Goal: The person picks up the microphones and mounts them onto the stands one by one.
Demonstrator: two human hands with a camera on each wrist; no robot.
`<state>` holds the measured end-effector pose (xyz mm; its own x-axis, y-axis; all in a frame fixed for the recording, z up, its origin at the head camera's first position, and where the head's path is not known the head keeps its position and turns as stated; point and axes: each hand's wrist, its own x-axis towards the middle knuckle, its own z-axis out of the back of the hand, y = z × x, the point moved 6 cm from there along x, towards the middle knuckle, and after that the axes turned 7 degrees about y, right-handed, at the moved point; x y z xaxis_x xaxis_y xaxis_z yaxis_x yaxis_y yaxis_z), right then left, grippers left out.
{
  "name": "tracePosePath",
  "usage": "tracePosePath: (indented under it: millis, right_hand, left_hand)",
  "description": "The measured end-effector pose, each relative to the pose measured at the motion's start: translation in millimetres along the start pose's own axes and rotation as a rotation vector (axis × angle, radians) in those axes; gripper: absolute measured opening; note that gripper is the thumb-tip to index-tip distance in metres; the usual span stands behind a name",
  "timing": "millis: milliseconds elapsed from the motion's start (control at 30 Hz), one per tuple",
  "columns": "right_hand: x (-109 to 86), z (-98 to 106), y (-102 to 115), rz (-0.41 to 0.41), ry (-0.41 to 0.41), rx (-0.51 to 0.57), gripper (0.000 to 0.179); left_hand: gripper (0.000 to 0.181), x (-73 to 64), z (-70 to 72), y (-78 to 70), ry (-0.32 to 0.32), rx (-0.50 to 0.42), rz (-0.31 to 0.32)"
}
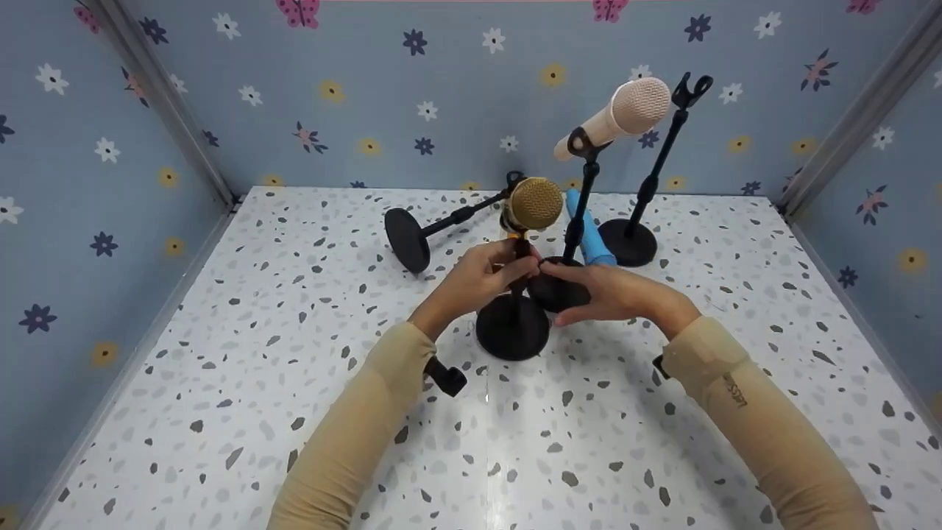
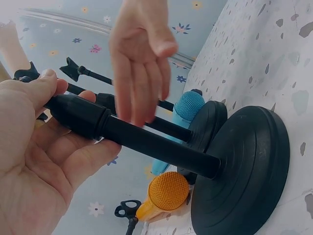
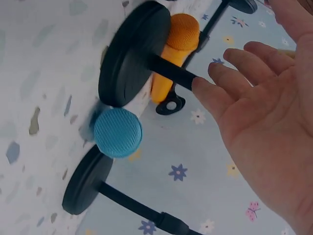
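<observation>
My left hand [image 1: 471, 281] grips the upright pole of a black microphone stand [image 2: 156, 149], its fingers around the collar in the left wrist view. A gold microphone [image 1: 536, 205] sits in the clip on top of this stand. Just to the right, my right hand [image 1: 614, 292] holds nothing; its fingers are extended beside the pole, palm showing in the right wrist view. Behind it, a white microphone [image 1: 633, 110] rests tilted in the clip of a second stand [image 1: 559, 294]. An orange microphone [image 2: 167, 192] lies on the table, mostly hidden by my left hand in the head view.
A blue microphone [image 1: 591, 235] lies on the speckled table [image 1: 294, 412] behind the second stand. An empty-clipped stand [image 1: 647, 191] stands upright at the back right. Another stand [image 1: 407, 241] lies tipped over at the back left. Flowered panels [image 1: 441, 96] close off the back and sides.
</observation>
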<state>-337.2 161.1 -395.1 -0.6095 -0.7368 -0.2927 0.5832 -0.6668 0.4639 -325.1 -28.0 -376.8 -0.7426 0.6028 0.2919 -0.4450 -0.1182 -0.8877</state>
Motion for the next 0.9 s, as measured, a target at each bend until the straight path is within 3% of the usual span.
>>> tracePosePath:
  millis: [267,633,900]
  right_hand:
    - [19.4,-19.0,5.2,0.018,0.066,-0.010,0.093]
    - [38.6,-40.6,10.5,0.057,0.116,-0.047,0.081]
    - [42.6,-44.9,19.1,0.051,0.067,-0.262,0.076]
  left_hand:
    - [0.022,1.6,0.5,-1.0,-0.002,0.012,-0.041]
    - [0.021,1.0,0.7,-1.1,-0.010,0.031,-0.028]
    - [0.021,0.4,0.5,-0.3,-0.020,0.020,-0.028]
